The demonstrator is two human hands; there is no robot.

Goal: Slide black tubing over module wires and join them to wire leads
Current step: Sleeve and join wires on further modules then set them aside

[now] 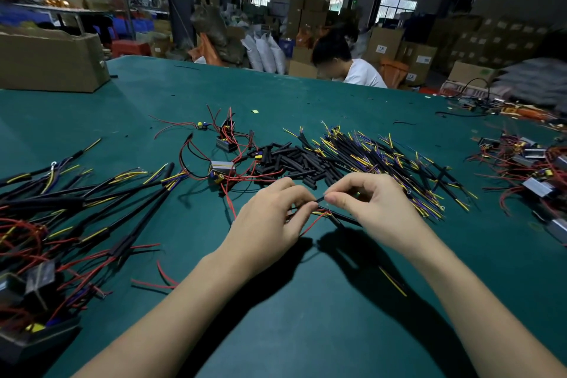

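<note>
My left hand [273, 218] and my right hand [365, 202] meet over the green table [306, 331]. The left pinches thin red module wires [313, 224]; the right pinches a short piece of black tubing [319, 199] at their tips. A black-sheathed wire lead [346, 219] with yellow ends lies under the right hand. The red wires run back to a small grey module [221, 169]. Behind the hands lies a pile of cut black tubing [294, 161], and right of it a heap of black leads [383, 163] with yellow and purple ends.
Joined assemblies with modules lie in a heap at the left [61, 224]. More modules with red wires sit at the far right [534, 169]. A cardboard box [52, 61] stands at the back left. A person [346, 66] sits beyond the table's far edge.
</note>
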